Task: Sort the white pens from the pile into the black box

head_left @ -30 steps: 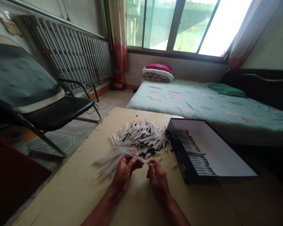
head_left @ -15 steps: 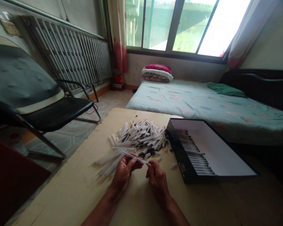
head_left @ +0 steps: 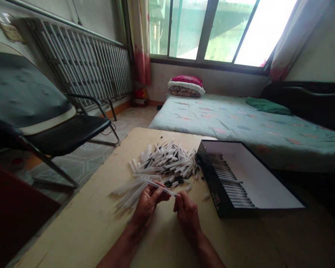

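Observation:
Between my two hands a slim white pen (head_left: 165, 190) slants down to the right, just above the table. My left hand (head_left: 146, 203) is closed on its middle, the thumb lying along it. The fingers of my right hand (head_left: 185, 208) pinch its lower right end and hide that tip. Beyond my hands is a heap of white and black pen parts (head_left: 170, 160), with long white tubes (head_left: 130, 191) fanned out on its left side. Right of the heap, an open black box (head_left: 219, 197) with a white inside holds a row of pens (head_left: 234, 186).
The pale tabletop (head_left: 80, 227) carries all of this. A bed (head_left: 212, 115) stands past its far edge. To the left are a black folding chair (head_left: 67, 137) and a metal rail frame (head_left: 83, 59). A few small loose parts (head_left: 206, 196) lie near the box.
Hardly anything differs. Both hands keep the pen in nearly the same place, with only a very slight shift of the pen and fingers.

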### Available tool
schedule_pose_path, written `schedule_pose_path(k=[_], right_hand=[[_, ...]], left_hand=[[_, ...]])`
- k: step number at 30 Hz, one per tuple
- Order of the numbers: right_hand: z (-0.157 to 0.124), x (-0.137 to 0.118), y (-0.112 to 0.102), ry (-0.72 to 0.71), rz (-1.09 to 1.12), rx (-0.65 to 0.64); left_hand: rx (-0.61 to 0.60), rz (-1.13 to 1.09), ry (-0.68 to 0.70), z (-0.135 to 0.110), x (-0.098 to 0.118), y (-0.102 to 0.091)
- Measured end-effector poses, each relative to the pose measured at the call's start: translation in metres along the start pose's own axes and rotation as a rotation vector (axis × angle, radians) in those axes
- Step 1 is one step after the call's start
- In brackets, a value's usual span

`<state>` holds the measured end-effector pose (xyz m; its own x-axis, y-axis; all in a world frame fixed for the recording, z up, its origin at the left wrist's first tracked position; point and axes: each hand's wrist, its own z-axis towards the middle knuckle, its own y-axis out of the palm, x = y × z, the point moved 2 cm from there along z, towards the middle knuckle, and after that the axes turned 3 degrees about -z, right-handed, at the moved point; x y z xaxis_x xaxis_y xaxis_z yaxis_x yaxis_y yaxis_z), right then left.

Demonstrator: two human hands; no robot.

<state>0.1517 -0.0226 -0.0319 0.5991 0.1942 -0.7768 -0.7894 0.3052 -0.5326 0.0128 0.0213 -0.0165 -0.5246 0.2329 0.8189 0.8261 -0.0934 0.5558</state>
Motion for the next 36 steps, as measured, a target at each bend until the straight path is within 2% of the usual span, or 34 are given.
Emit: schedule_pose_path(k=[3,6,8,10,14,16,20,22,24,29,33,36], right_hand=[[0.001,-0.002,-0.003,-0.013,-0.001,0.019],[0.002,-0.006,-0.005,-0.057,0.007,0.069],[0.003,-0.009,-0.005,-0.117,0.023,0.048],[0.004,-0.008,-0.003,-0.136,0.038,0.019],[0.005,0.003,-0.005,0.081,0.088,0.166],[0.006,0.009,-0.005,0.178,0.165,0.220],[0.007,0.014,-0.005,0.254,0.283,0.242],[0.008,0.014,-0.005,0.262,0.297,0.238],[0.009,0.014,-0.004,0.259,0.296,0.236],[0.009,0.012,-0.004,0.240,0.281,0.256],[0.009,0.009,-0.007,0.192,0.264,0.268],[0.007,0.004,-0.010,0.135,0.172,0.286]], left_hand=[[-0.001,0.033,0.019,0.001,0.000,0.000],[-0.044,0.155,0.069,0.002,-0.002,0.001],[-0.103,0.273,0.100,0.001,-0.004,0.004],[-0.106,0.400,0.143,-0.002,-0.005,0.007],[0.031,0.765,0.262,-0.008,0.001,0.016],[0.008,0.978,0.313,-0.006,0.006,0.023],[-0.028,1.314,0.485,0.015,0.011,0.036],[-0.026,1.463,0.503,0.031,0.008,0.040],[-0.026,1.576,0.465,0.043,0.003,0.043],[-0.001,1.565,0.443,0.054,-0.004,0.049],[0.037,1.470,0.476,0.054,0.000,0.049],[0.107,1.235,0.467,0.051,0.009,0.041]])
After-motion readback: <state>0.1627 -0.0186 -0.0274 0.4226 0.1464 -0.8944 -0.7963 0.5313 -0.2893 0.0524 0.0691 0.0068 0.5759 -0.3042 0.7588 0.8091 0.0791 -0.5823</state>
